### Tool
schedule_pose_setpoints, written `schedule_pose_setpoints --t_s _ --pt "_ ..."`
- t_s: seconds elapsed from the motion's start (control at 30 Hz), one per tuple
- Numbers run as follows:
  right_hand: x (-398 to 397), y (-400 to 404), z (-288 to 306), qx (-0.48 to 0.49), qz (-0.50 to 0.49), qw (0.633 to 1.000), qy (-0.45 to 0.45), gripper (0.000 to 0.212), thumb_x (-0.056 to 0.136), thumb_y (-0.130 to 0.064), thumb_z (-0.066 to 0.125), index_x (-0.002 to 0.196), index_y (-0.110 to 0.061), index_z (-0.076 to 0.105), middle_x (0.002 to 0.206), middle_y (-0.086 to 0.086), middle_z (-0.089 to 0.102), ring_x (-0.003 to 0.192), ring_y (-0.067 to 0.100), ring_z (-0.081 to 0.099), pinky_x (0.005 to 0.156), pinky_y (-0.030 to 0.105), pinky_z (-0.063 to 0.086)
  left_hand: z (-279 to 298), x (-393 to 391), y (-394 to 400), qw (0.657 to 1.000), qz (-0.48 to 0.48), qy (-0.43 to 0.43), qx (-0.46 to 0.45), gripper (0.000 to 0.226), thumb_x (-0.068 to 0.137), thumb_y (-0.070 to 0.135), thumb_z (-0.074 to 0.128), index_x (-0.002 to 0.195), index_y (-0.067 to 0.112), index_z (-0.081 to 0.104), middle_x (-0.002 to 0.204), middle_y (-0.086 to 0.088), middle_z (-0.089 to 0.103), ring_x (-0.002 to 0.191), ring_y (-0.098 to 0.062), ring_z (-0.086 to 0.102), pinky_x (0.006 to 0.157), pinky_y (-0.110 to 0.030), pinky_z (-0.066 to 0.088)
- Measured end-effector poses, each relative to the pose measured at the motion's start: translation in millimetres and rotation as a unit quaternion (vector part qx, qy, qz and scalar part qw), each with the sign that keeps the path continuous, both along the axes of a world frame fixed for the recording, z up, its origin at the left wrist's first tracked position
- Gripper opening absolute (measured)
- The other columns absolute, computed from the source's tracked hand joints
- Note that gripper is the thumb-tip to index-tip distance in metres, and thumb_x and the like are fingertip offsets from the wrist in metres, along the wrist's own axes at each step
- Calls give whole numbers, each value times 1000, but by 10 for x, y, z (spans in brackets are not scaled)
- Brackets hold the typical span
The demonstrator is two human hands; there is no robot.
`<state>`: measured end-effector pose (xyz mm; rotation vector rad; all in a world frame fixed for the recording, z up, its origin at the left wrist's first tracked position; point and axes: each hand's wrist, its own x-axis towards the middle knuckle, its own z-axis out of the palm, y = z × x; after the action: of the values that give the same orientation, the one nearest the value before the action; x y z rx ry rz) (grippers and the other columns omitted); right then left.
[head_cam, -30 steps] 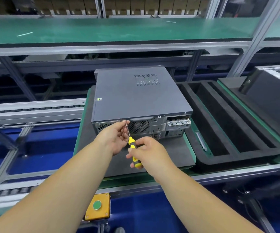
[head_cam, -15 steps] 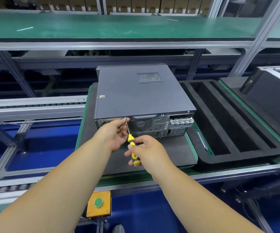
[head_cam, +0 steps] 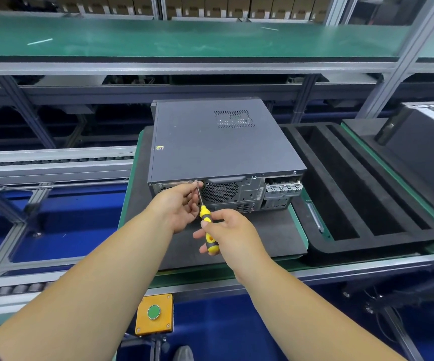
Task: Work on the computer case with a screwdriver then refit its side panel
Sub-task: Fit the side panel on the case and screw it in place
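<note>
A dark grey computer case (head_cam: 218, 142) lies flat on a grey mat (head_cam: 270, 235), its rear panel with fan grille facing me and its side panel on top. My right hand (head_cam: 230, 230) grips the yellow-and-black handle of a screwdriver (head_cam: 206, 224). The metal shaft slants up to a screw at the rear panel's upper edge, left of the fan grille. My left hand (head_cam: 176, 207) pinches the shaft near its tip, fingers against the case's rear.
A black foam tray (head_cam: 367, 225) with long slots sits right of the case. Another dark case (head_cam: 427, 142) lies at the far right. A yellow box with a green button (head_cam: 154, 314) hangs below the bench edge. Conveyor rails (head_cam: 54, 165) run to the left.
My hands keep the same hold on the screwdriver at the rear screw. Only the view has shifted a little.
</note>
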<state>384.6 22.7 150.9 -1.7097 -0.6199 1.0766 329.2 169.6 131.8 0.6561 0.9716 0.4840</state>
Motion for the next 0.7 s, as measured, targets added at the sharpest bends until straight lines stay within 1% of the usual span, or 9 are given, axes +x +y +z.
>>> schedule_pose_setpoints --t_s 0.13,0.2,0.23,0.33,0.4,0.5,0.57,0.63,0.7 --pt "2 -6 25 -2 6 1000 14 16 99 -21 59 114 -24 56 90 0 75 60 12 70 53 21 54 5 8 -2 1000 -3 7 1 14 94 19 61 93 12 74 62 6 58 56 -2 52 52 -17 43" --pt "-10 -1 40 -2 5 999 35 17 101 -21 56 118 -20 56 90 1 76 62 13 70 55 23 55 4 3 -13 1000 -11 7 8 17 95 20 60 91 12 74 63 6 58 56 -2 53 55 -17 43" --pt "-14 13 54 -6 2 998 55 15 102 -21 53 117 -20 56 88 1 76 60 12 69 55 23 55 5 0 -20 1000 -18 5 13 18 95 21 59 90 12 73 64 6 59 57 -2 53 56 -17 43" --pt "-12 63 105 -44 -4 990 137 8 105 -22 45 110 -19 50 82 1 73 54 13 64 55 24 52 14 -15 -42 999 -26 -8 24 20 96 18 58 89 10 74 70 3 65 64 -6 59 63 -19 48" --pt "-19 68 105 -49 -28 976 211 15 106 -22 41 114 -14 51 85 7 75 52 14 64 53 24 51 24 -28 -44 999 -24 -16 24 20 96 16 58 88 9 74 73 1 69 66 -8 63 66 -20 50" --pt "-61 41 64 -10 -65 940 335 27 106 -22 39 123 -7 55 92 16 76 52 12 60 50 22 50 37 -43 -38 999 -27 -14 24 18 95 15 59 87 9 74 73 2 72 64 -6 65 64 -18 51" --pt "-91 47 46 6 -78 923 377 27 104 -24 44 122 -7 56 90 18 76 51 11 57 49 20 47 30 -45 -28 999 -29 -13 23 17 95 15 60 88 9 74 73 2 72 64 -5 65 66 -18 50" --pt "-123 66 45 14 -92 918 385 22 100 -23 55 116 -9 60 83 17 74 51 11 55 47 19 45 17 -43 -17 999 -30 -18 20 15 94 15 61 89 9 74 74 2 71 66 -5 64 70 -18 49" --pt "-153 72 47 11 -109 912 396 17 99 -19 58 110 -8 63 75 14 70 51 11 54 46 19 45 9 -46 -7 999 -31 -18 21 15 94 15 61 91 9 74 75 2 71 68 -5 64 71 -17 49"
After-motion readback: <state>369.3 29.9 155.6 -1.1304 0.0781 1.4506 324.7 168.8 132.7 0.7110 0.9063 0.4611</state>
